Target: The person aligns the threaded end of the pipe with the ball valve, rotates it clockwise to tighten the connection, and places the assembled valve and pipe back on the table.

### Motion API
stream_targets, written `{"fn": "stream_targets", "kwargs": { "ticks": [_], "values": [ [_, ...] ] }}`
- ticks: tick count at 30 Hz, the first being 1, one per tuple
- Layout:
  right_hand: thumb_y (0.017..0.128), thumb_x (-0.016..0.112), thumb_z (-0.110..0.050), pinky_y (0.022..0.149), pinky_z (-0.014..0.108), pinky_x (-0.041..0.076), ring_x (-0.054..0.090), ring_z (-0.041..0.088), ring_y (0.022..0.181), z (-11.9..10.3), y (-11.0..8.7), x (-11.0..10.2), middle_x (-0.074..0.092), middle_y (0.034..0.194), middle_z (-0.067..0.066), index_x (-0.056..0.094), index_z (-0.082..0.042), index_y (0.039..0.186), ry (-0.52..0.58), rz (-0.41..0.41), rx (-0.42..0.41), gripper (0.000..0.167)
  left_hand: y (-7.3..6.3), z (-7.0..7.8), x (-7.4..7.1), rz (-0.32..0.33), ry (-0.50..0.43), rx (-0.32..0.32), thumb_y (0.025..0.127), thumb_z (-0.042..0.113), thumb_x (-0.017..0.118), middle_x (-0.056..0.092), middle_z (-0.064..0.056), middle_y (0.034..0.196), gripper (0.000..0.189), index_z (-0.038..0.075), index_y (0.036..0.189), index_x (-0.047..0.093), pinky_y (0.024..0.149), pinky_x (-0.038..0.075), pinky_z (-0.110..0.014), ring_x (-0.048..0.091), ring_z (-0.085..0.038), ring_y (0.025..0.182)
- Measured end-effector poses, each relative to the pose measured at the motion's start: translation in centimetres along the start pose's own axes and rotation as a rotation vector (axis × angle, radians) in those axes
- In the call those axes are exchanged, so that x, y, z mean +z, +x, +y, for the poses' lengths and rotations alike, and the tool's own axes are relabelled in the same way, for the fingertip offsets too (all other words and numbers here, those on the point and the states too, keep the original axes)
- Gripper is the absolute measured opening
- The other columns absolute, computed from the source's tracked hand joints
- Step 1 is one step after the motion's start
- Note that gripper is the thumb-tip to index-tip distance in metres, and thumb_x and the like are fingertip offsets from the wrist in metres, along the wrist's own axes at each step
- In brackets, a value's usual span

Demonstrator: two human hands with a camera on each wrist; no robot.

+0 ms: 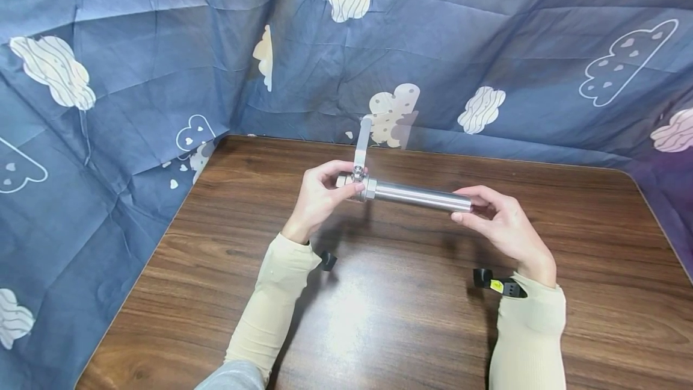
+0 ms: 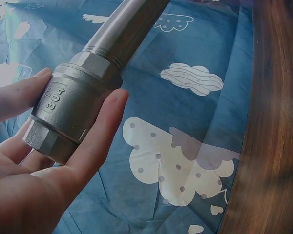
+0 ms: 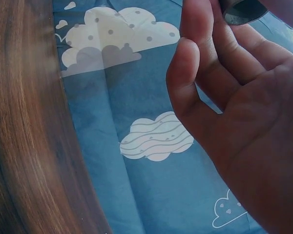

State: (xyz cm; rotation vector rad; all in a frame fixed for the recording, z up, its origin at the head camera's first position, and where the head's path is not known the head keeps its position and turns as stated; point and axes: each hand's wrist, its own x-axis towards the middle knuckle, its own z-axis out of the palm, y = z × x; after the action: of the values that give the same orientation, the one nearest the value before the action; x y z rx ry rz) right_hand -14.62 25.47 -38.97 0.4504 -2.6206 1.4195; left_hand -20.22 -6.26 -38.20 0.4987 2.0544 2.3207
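My left hand (image 1: 314, 202) grips a steel ball valve (image 2: 71, 100) by its body, thumb on one side and fingers on the other. Raised "304" lettering shows on the body in the left wrist view. A flat lever handle (image 1: 363, 144) points up and away from the valve. From the valve's hex end a smooth metal pipe (image 1: 422, 195) runs to the right, held above the table. My right hand (image 1: 511, 230) holds the pipe's free end between thumb and fingers. The pipe's open end (image 3: 243, 12) shows at the top of the right wrist view.
Beneath both hands lies a brown wood-grain table (image 1: 400, 312) with a bright glare patch. Blue cloth (image 1: 444, 47) with cloud prints hangs behind its back and left edges. A black wrist camera (image 1: 483, 277) sits near the right cuff.
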Motion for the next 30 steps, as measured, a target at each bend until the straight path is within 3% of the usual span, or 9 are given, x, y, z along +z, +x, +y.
{"fn": "stream_targets", "kwargs": {
  "ticks": [4, 11, 16, 20, 25, 30],
  "values": [
    [0.084, 0.073, -0.007, 0.065, 0.014, 0.049, 0.064, 0.001, 0.076, -0.06, -0.06, -0.08, 0.068, 0.087, -0.016, 0.063, -0.008, 0.118, 0.005, -0.017, 0.003, 0.035, 0.02, 0.06, 0.02, 0.004, 0.017, 0.003, 0.075, -0.006, 0.074, 0.07, 0.002, 0.092, 0.032, -0.009, 0.106, 0.066, 0.064, 0.054, -0.019, 0.061, -0.008, 0.074],
    [0.088, 0.07, -0.008, 0.065, 0.016, 0.05, 0.066, 0.006, 0.073, -0.14, -0.08, -0.19, 0.071, 0.083, 0.0, 0.062, -0.007, 0.117, 0.003, -0.05, 0.001, 0.03, 0.0, 0.07, 0.04, 0.011, 0.027, -0.002, 0.075, -0.006, 0.074, 0.069, 0.003, 0.091, 0.033, -0.008, 0.106, 0.066, 0.064, 0.052, -0.018, 0.06, -0.007, 0.074],
    [0.089, 0.068, -0.009, 0.064, 0.017, 0.047, 0.063, 0.005, 0.072, -0.19, -0.05, -0.21, 0.071, 0.082, 0.001, 0.064, -0.009, 0.115, -0.019, -0.042, -0.007, 0.026, -0.04, 0.04, 0.07, 0.007, 0.014, -0.003, 0.075, -0.007, 0.074, 0.069, 0.002, 0.091, 0.032, -0.009, 0.106, 0.066, 0.064, 0.053, -0.019, 0.061, -0.008, 0.074],
    [0.089, 0.069, -0.012, 0.063, 0.017, 0.048, 0.062, 0.004, 0.073, -0.22, -0.05, -0.08, 0.07, 0.084, -0.001, 0.064, -0.009, 0.116, -0.007, -0.018, 0.003, 0.028, -0.06, 0.03, 0.06, 0.006, 0.011, -0.005, 0.075, -0.007, 0.074, 0.07, 0.001, 0.092, 0.032, -0.008, 0.106, 0.066, 0.065, 0.054, -0.019, 0.062, -0.008, 0.075],
    [0.081, 0.077, -0.009, 0.065, 0.016, 0.051, 0.063, 0.005, 0.075, -0.28, -0.03, 0.08, 0.07, 0.093, -0.013, 0.061, -0.012, 0.122, 0.055, 0.009, 0.044, 0.044, -0.03, 0.07, 0.06, 0.011, 0.005, -0.001, 0.075, -0.007, 0.074, 0.07, 0.002, 0.093, 0.033, -0.008, 0.107, 0.066, 0.066, 0.054, -0.019, 0.062, -0.009, 0.077],
    [0.077, 0.077, 0.004, 0.067, 0.015, 0.053, 0.064, 0.004, 0.075, -0.05, 0.03, 0.17, 0.07, 0.095, -0.019, 0.057, -0.004, 0.121, 0.104, 0.015, -0.015, 0.049, 0.0, 0.04, 0.11, 0.017, -0.005, -0.002, 0.074, -0.008, 0.074, 0.07, 0.003, 0.093, 0.033, -0.009, 0.107, 0.066, 0.067, 0.053, -0.019, 0.061, -0.008, 0.078]
  ]
}}
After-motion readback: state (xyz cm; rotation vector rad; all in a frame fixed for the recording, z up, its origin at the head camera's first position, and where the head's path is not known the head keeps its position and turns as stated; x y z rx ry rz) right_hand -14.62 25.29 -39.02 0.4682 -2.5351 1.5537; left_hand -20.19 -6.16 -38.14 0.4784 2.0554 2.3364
